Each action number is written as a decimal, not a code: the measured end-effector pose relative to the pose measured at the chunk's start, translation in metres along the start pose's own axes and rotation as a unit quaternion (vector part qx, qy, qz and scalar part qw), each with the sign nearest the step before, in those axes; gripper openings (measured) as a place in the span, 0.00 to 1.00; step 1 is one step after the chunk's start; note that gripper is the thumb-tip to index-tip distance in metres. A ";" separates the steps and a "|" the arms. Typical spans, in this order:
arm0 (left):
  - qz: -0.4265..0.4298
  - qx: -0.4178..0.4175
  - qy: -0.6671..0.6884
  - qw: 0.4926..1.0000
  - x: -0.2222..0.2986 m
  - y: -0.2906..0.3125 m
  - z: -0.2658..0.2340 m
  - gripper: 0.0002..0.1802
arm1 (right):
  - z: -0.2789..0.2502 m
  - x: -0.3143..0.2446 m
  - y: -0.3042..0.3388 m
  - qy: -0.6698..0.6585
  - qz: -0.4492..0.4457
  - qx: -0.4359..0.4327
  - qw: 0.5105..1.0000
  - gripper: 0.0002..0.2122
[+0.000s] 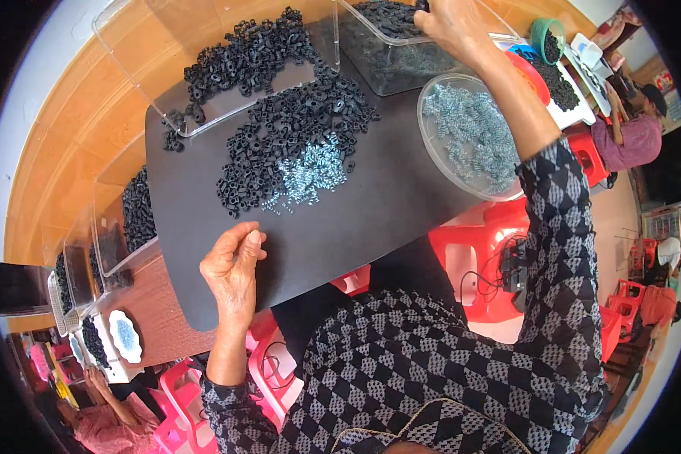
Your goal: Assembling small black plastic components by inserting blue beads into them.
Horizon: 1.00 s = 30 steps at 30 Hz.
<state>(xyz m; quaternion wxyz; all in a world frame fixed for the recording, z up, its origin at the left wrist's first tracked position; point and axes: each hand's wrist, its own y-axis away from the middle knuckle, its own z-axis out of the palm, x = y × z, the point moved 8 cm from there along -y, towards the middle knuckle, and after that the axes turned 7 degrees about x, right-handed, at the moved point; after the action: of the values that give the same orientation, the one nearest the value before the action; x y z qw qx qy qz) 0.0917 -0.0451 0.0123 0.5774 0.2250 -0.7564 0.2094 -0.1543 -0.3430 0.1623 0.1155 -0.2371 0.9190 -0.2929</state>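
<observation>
Dark tabletop [371, 219] carries a tub [425, 147] of springs [465, 136] and bins [223, 119] of black parts [250, 57], left fingers [233, 237] closed, right fingers [429, 26] pinching one

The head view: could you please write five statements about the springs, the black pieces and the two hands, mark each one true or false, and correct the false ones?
1. A heap of small springs lies against the black pieces on the dark board. True.
2. The round tub holds only black pieces. False: it holds springs.
3. The right hand is at the clear box near the upper edge of the picture. True.
4. The left hand is inside the round tub. False: it is at the left part of the dark board, apart from the heap.
5. The round tub is to the right of the heap. True.
</observation>
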 end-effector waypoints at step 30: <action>0.347 -0.095 -0.364 0.859 0.044 -0.125 0.082 0.07 | -0.005 -0.102 0.187 -0.282 -0.110 0.075 0.950 0.08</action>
<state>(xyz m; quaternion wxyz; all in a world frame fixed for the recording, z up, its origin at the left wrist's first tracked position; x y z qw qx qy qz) 0.0900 -0.1980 0.0420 0.1699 -0.0479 -0.9578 0.2267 -0.1375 -0.1552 0.0626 0.3543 -0.4004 0.7925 -0.2935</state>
